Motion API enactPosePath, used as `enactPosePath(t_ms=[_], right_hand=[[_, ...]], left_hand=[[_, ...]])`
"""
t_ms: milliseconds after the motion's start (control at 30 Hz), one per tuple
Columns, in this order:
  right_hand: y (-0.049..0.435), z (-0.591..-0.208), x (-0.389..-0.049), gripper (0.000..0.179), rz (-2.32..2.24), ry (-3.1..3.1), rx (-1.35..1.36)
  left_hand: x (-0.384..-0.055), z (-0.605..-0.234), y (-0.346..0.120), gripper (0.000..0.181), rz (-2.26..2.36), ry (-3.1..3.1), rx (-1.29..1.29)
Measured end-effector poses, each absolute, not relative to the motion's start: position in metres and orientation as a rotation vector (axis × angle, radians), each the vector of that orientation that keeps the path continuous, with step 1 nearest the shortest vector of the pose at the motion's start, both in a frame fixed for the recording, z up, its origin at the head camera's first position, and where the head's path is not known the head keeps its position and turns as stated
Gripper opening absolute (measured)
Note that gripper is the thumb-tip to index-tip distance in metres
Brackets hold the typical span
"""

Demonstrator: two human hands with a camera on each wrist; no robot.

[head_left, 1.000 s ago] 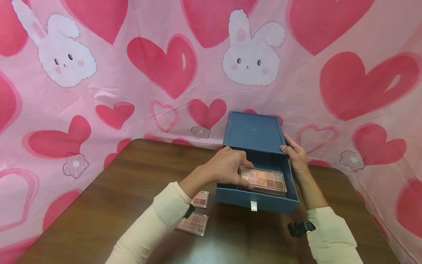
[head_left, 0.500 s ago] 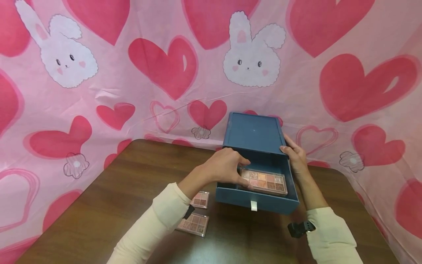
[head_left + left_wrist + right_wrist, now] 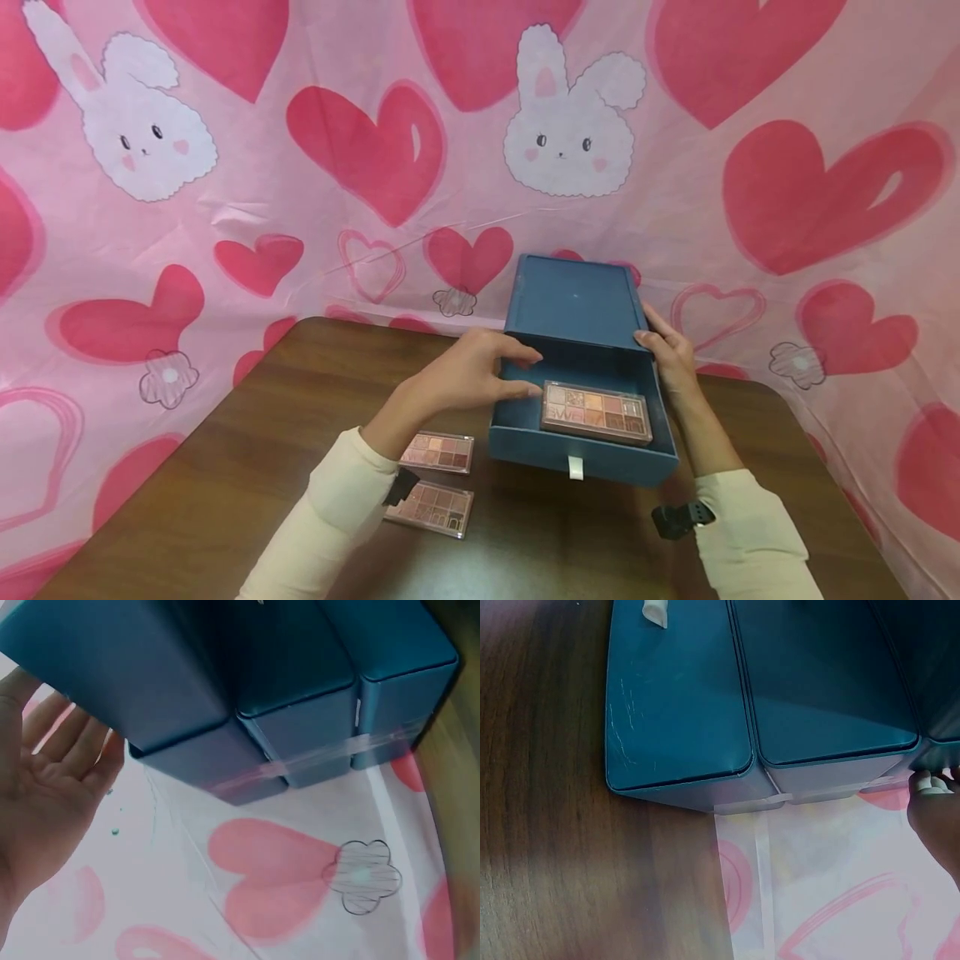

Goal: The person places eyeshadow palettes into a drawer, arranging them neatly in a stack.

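An eyeshadow palette with a clear lid (image 3: 596, 412) lies in the pulled-out top drawer (image 3: 622, 461) of a blue drawer unit (image 3: 573, 300). At the drawer's left side, my left hand (image 3: 468, 371) has thumb and fingers spread apart, holding nothing, the tips near the palette's left end. The left wrist view shows that hand's open palm (image 3: 52, 772) beside the stacked drawers. My right hand (image 3: 675, 367) grips the unit's upper right side, thumb at the front edge of its top. Only part of this hand (image 3: 939, 821) shows in the right wrist view.
Two more eyeshadow palettes, a farther one (image 3: 442, 452) and a nearer one (image 3: 435, 507), lie on the brown wooden table (image 3: 300, 417) left of the unit. A white pull tab (image 3: 576, 467) hangs from the drawer front. Behind the table hangs a pink heart-and-rabbit cloth (image 3: 375, 275).
My left hand has let go of the palette in the drawer and moved left, so more of it and of the palettes on the table shows. The right hand stays put.
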State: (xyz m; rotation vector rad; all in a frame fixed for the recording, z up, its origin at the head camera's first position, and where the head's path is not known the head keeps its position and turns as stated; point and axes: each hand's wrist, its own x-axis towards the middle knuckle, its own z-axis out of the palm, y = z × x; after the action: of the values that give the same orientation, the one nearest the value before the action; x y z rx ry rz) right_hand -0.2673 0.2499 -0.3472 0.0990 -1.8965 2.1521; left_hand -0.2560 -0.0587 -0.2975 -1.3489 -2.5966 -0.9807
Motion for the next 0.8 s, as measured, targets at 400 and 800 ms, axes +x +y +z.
enactPosePath(t_ms=[400, 800], right_hand=[[0.249, -0.347, -0.267, 0.060, 2.109, -1.925, 0.062], [0.251, -0.347, -0.268, 0.061, 2.131, -1.912, 0.077]], left_hand=[[-0.259, -0.332, -0.094, 0.014, -1.346, -2.101, -1.130], [-0.267, -0.392, -0.129, 0.022, -1.522, -2.525, -0.836]])
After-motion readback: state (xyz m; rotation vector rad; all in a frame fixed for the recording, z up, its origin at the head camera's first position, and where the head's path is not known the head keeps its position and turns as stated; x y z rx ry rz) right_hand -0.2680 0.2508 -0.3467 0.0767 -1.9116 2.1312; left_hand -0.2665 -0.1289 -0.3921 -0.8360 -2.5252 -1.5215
